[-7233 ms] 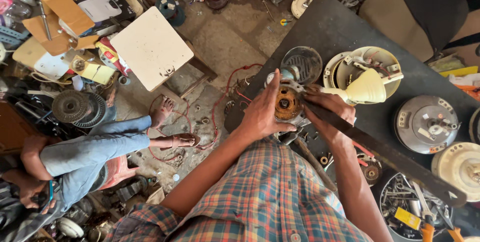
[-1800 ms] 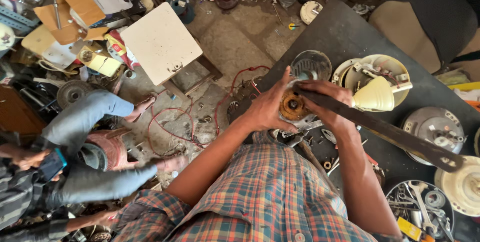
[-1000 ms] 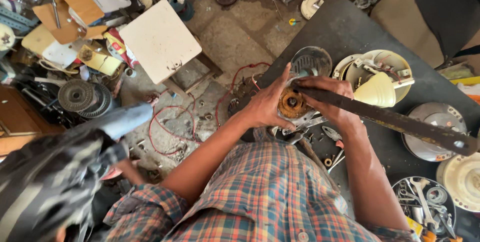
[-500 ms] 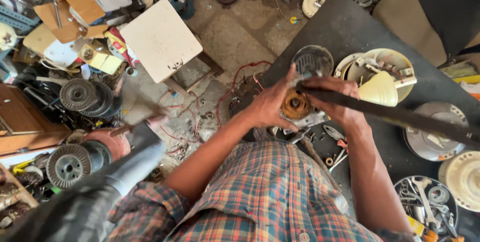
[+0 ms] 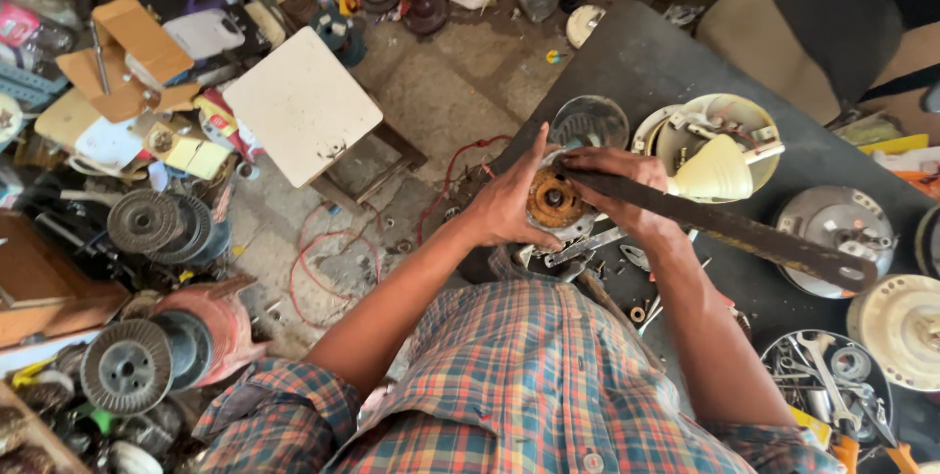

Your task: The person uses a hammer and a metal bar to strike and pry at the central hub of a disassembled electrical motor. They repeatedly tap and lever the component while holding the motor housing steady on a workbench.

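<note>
Across the right half of the frame runs a dark bench [image 5: 676, 53], its top crowded with round motor housings: a cream bowl-shaped cover [image 5: 720, 136] at upper centre, a grey disc [image 5: 842, 229] and a pale one [image 5: 901, 327] toward the right edge. At upper left of centre a white stool [image 5: 299, 107] stands on the littered concrete floor [image 5: 460, 92]. A long flat metal bar [image 5: 725, 224] slants from mid-frame down to the right. At the bench's near edge, just left of centre, sits a rusty round motor part [image 5: 551, 202]. The left hand [image 5: 509, 205] cups its left side, fingers spread against it. The right hand [image 5: 622, 180] is wrapped tight around the bar's upper end, pressing it onto the part.
</note>
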